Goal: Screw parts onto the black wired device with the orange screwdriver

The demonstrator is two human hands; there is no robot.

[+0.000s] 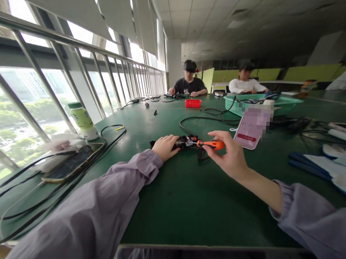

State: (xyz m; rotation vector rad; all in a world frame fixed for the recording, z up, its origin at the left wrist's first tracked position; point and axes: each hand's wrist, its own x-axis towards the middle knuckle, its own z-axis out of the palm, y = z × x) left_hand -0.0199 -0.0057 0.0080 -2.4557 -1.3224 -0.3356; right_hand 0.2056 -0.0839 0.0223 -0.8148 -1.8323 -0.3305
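Observation:
A black device (185, 142) with a cable lies on the green table (166, 209). My left hand (166, 147) rests over its left part, fingers closed around it and pressing it against the table. In my right hand (225, 153) is an orange and black screwdriver (215, 145), held by the handle between thumb and fingers. The screwdriver lies nearly level, its shaft pointing left, with the tip at the device's right part. Whether the tip touches a screw is too small to tell.
A pink phone (250, 127) stands tilted behind my right hand, near a green basket (234, 105). Gloves (332, 166) lie right; a bottle (82, 118), dark phone (73, 163) and cables lie left. Beyond a red box (193, 103), two people sit at the table.

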